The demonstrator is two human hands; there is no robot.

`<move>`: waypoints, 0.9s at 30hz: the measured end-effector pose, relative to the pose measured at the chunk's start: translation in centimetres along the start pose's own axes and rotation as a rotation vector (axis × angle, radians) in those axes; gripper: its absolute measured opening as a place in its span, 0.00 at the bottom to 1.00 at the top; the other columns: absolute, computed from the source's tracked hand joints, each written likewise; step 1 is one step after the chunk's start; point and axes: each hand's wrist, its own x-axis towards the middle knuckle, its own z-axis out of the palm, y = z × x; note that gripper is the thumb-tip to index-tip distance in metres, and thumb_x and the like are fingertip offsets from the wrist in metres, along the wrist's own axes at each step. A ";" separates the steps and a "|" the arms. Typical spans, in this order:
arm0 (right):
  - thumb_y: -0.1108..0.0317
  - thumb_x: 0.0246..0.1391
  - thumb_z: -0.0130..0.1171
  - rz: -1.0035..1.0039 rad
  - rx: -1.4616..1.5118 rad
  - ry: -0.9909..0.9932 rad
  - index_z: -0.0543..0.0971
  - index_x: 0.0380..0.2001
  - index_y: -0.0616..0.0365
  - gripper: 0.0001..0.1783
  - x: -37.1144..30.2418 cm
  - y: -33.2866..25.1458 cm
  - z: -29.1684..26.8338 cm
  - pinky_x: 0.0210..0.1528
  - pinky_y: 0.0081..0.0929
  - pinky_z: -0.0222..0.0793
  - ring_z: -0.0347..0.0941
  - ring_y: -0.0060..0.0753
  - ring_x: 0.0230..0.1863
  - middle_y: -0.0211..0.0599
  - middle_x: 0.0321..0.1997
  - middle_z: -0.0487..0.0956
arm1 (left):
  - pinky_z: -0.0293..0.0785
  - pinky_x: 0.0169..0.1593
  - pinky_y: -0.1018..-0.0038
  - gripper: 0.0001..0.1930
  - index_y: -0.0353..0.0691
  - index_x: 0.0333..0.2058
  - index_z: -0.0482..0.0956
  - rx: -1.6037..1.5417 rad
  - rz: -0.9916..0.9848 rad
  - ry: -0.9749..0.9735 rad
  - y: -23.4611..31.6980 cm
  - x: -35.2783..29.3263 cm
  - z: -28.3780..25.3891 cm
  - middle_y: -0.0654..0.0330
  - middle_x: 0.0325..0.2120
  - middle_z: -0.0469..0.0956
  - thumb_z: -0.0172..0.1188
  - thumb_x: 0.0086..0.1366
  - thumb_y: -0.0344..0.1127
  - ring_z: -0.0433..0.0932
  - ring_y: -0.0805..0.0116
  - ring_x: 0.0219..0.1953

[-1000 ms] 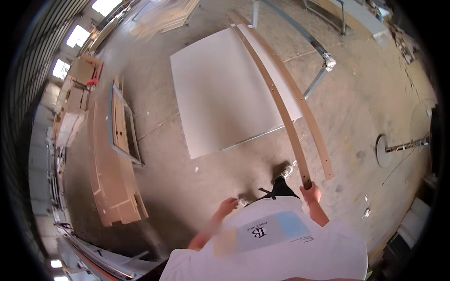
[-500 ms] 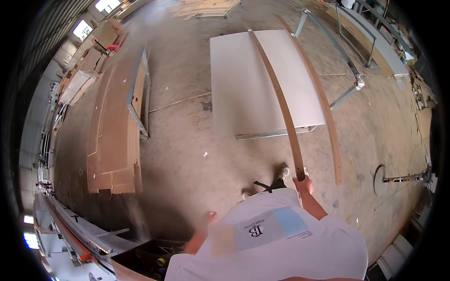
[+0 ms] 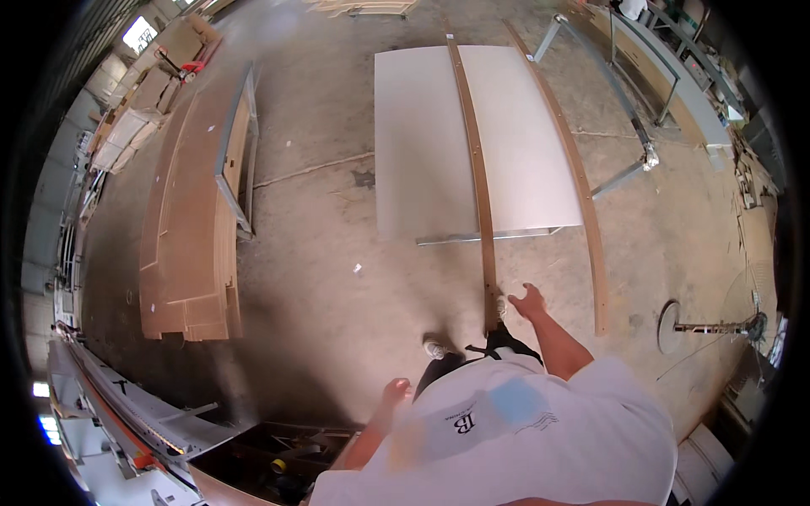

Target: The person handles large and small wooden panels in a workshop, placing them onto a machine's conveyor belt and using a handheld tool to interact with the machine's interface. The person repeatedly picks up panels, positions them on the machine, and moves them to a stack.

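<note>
A long brown wooden strip [image 3: 477, 169] with small holes along it lies lengthwise over a large white board [image 3: 422, 135]. Its near end sticks out past the board, close to my legs. Just to the right of that end is my right hand [image 3: 528, 302], open, with thumb and fingers apart and nothing in it. A second brown strip [image 3: 582, 190] runs along the board's right edge and also extends past it towards me. Low at my left side hangs my left hand [image 3: 397, 390], touching no strip; its fingers are too smeared to read.
Under the white board a metal frame [image 3: 489, 237] shows. To the left stands a stack of brown panels [image 3: 190, 228] beside a grey metal frame [image 3: 225, 126]. An open box of tools [image 3: 253, 464] is at lower left. A round-based stand [image 3: 669, 327] is at right.
My right hand has let go of the strip's near end and opened. That end has shifted left, from the right hand's earlier place to in front of my legs.
</note>
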 end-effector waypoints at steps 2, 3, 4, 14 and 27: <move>0.41 0.48 0.70 -0.106 0.059 0.127 0.73 0.63 0.57 0.45 2.5 4.3 -2.8 0.68 0.42 0.65 0.70 0.51 0.66 0.50 0.65 0.74 | 0.76 0.32 0.72 0.15 0.39 0.48 0.79 -0.137 -0.168 0.017 0.2 1.1 1.0 0.57 0.37 0.84 0.55 0.73 0.44 0.82 0.70 0.33; 0.41 0.51 0.68 -0.072 0.079 0.191 0.73 0.63 0.52 0.42 4.1 7.2 -4.2 0.68 0.44 0.65 0.69 0.49 0.67 0.46 0.66 0.74 | 0.76 0.32 0.72 0.15 0.40 0.48 0.79 -0.121 -0.215 -0.001 0.8 1.7 0.6 0.57 0.37 0.84 0.56 0.73 0.44 0.82 0.70 0.33; 0.42 0.52 0.68 -0.003 0.109 0.199 0.74 0.63 0.50 0.39 4.8 7.1 -6.9 0.66 0.44 0.67 0.71 0.49 0.66 0.46 0.65 0.75 | 0.75 0.31 0.73 0.15 0.40 0.48 0.79 -0.116 -0.271 0.005 0.6 1.7 0.3 0.57 0.38 0.84 0.56 0.73 0.44 0.82 0.70 0.33; 0.39 0.59 0.61 -0.049 -0.107 1.080 0.73 0.62 0.52 0.37 24.5 17.8 -42.3 0.63 0.44 0.69 0.73 0.54 0.63 0.50 0.60 0.78 | 0.79 0.31 0.71 0.16 0.38 0.49 0.77 -0.215 -0.248 0.241 9.8 2.1 7.0 0.55 0.36 0.84 0.61 0.70 0.42 0.84 0.67 0.33; 0.34 0.53 0.64 0.043 0.166 0.460 0.78 0.47 0.59 0.37 43.1 23.5 -52.3 0.37 0.36 0.74 0.82 0.35 0.32 0.35 0.30 0.84 | 0.78 0.48 0.73 0.19 0.36 0.53 0.79 -0.140 -0.144 0.105 30.6 0.5 23.6 0.56 0.38 0.85 0.58 0.72 0.43 0.83 0.68 0.40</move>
